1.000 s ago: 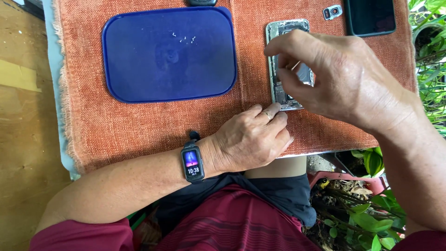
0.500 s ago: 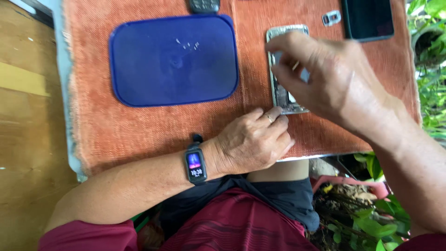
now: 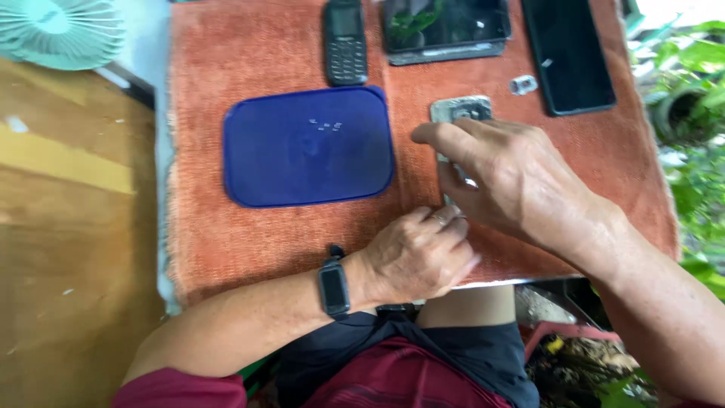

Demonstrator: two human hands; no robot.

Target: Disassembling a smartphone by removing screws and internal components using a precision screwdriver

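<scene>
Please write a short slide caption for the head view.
Both hands, left hand and right hand, work on an opened phone on an orange mat.

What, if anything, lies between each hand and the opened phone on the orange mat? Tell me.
Nothing visible does. The right hand lies right over the opened phone, hiding most of it, and the left hand rests at its near end. The blue lid lies off to the left on the orange mat, clear of both.

Opened phone (image 3: 461,110) mostly hidden under the right hand (image 3: 521,181) — tablet (image 3: 445,26) and fan (image 3: 60,30) cut off at the top edge.
</scene>
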